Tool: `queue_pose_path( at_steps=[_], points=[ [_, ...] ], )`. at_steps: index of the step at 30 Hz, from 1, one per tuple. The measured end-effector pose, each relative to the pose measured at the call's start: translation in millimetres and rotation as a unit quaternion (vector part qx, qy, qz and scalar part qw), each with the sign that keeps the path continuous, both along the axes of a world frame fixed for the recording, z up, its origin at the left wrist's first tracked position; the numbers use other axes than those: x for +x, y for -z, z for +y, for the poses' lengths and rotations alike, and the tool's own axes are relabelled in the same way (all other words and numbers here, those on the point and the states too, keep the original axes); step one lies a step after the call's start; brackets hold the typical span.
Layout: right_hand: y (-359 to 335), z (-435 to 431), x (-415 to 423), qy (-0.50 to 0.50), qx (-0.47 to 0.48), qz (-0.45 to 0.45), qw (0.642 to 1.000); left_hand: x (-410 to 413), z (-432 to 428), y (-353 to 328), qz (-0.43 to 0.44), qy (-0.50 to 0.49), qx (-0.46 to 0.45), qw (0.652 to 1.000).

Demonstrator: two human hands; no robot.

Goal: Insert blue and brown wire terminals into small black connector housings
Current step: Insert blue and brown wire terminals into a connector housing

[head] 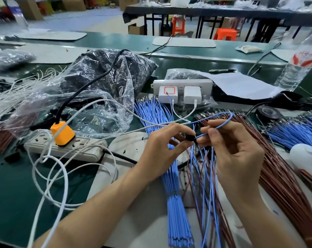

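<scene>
My left hand (165, 149) pinches a small black connector housing (189, 137) between thumb and fingers. My right hand (235, 149) pinches a blue wire (223, 125) close to its tip, which meets the housing; the wire loops up and back over my fingers. Under the hands lie a tied bundle of blue wires (175, 194) and a loose mix of blue and brown wires (207, 176). A fan of brown wires (280, 172) spreads to the right, with more blue wires (294, 133) beyond it.
A white power strip (66, 147) with an orange plug (62, 134) and tangled white cables (49, 176) lies left. Clear plastic bags of black parts (105, 79) sit behind. A second strip with two white chargers (180, 94), a tape roll (267, 112) and a water bottle (294, 72) stand further back.
</scene>
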State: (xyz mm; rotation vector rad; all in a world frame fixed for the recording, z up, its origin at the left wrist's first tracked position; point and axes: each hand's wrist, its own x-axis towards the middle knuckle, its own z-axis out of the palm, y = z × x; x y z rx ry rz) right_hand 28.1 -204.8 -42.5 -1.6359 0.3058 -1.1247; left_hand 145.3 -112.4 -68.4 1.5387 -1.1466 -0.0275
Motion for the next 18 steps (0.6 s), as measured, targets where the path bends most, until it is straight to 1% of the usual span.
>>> queue_pose_path(
  at_steps=[6, 12, 18],
  points=[
    [5.2, -3.1, 1.7, -0.01, -0.032, 0.014, 0.999, 1.2, 0.7, -1.0, -0.053, -0.008, 0.004, 0.999],
    [6.1, -4.1, 1.6, -0.015, -0.038, 0.018, 0.999, 1.4, 1.0, 1.1, -0.053, 0.001, 0.004, 0.999],
    [7.4, -7.7, 2.5, -0.038, -0.012, 0.022, 0.999, 1.0, 0.8, 1.4, -0.065, -0.003, 0.0, 0.998]
  ],
)
